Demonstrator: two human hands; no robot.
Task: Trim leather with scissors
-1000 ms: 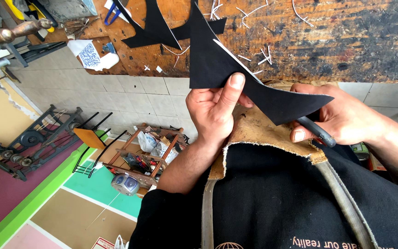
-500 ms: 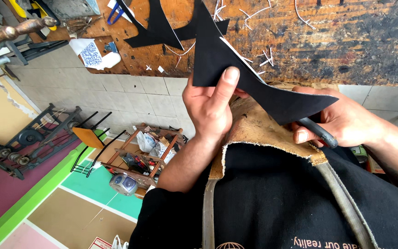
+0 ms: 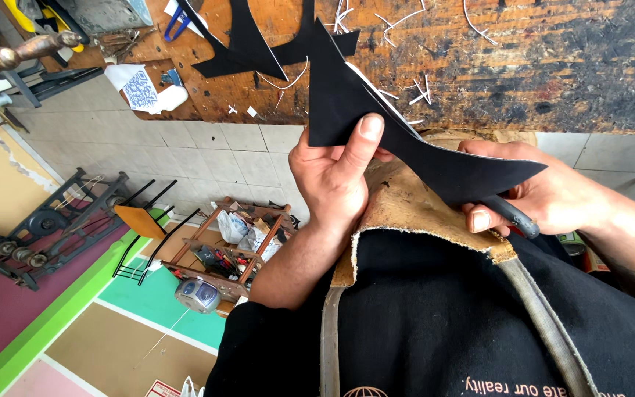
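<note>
A rough, scratched wooden bench [image 3: 494, 66] fills twelve o'clock. The left hand [image 3: 336, 180] pinches a smooth black pointed sheet [image 3: 376, 125] at center. The right hand [image 3: 545, 195], at three o'clock, wraps a dark handle [image 3: 512, 217].

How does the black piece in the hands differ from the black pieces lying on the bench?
The held black piece is up off the bench, gripped by the left hand and right hand; the black pieces on the workbench lie flat and untouched. The held one looks larger, being nearer the camera. The bench ones overlap each other. All are dark, flat, with pointed, curved edges.
</note>
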